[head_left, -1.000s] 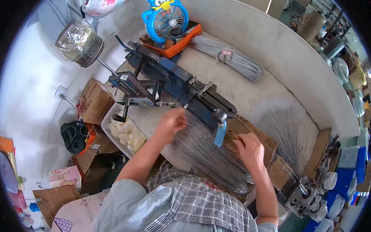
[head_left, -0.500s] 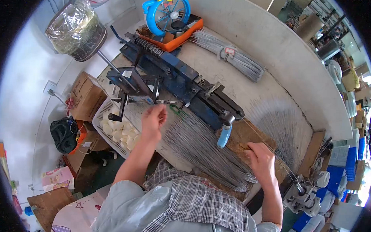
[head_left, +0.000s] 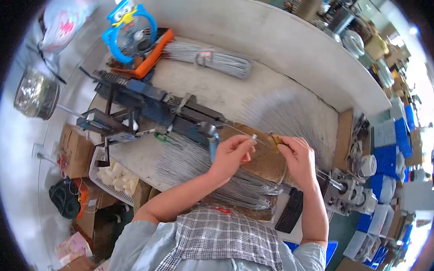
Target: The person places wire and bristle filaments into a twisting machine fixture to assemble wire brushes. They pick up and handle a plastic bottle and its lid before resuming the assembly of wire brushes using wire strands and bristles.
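In the head view, my left hand (head_left: 231, 160) is closed in a pinch on a small white piece (head_left: 254, 136). Opposite it, my right hand (head_left: 298, 160) grips a small brass-coloured piece (head_left: 275, 140) between thumb and fingers. Both hands hover over a brown pad (head_left: 268, 165), beside a thin wire stretched between the blue bench machine (head_left: 156, 103) and the metal chuck unit (head_left: 351, 195). A blue-handled lever (head_left: 213, 147) sits left of my left hand. Many thin grey wires (head_left: 187, 163) lie below the machine, partly hidden by my left arm.
A tied wire bundle (head_left: 229, 63) lies at the back by an orange tray (head_left: 158, 52) and blue toy-like fan (head_left: 129, 34). Loose wires (head_left: 294, 116) spread at the right. A white basket (head_left: 97, 172) of pale pieces stands left; a black block (head_left: 291, 212) is near my right forearm.
My left hand has moved right, from beside the machine's left end to near my right hand, and now shows a small white piece. The view has shifted right.
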